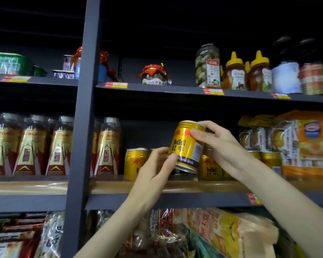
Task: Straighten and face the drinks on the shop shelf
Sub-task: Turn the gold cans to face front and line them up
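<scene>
- Dark metal shelving (86,101) fills the view, and the wooden shelf edge (194,186) runs across the middle, where the gold cans stand.
- Between the can at the left (135,162) and the can at the right (210,169) there's a gap on the shelf, with dark open space above it.
- Raised over that gap is a gold Red Bull can (186,146), tilted, its top leaning left, clear of the board.
- Left hand (157,170) grips its lower edge, thumb curled across the blue band.
- Right hand (218,144) clamps the upper part, fingers wrapped over the rim.
- Red lettering faces outward; a white label panel shows on the can's right side.
- Tall bottles (108,146) line the shelf further left.
</scene>
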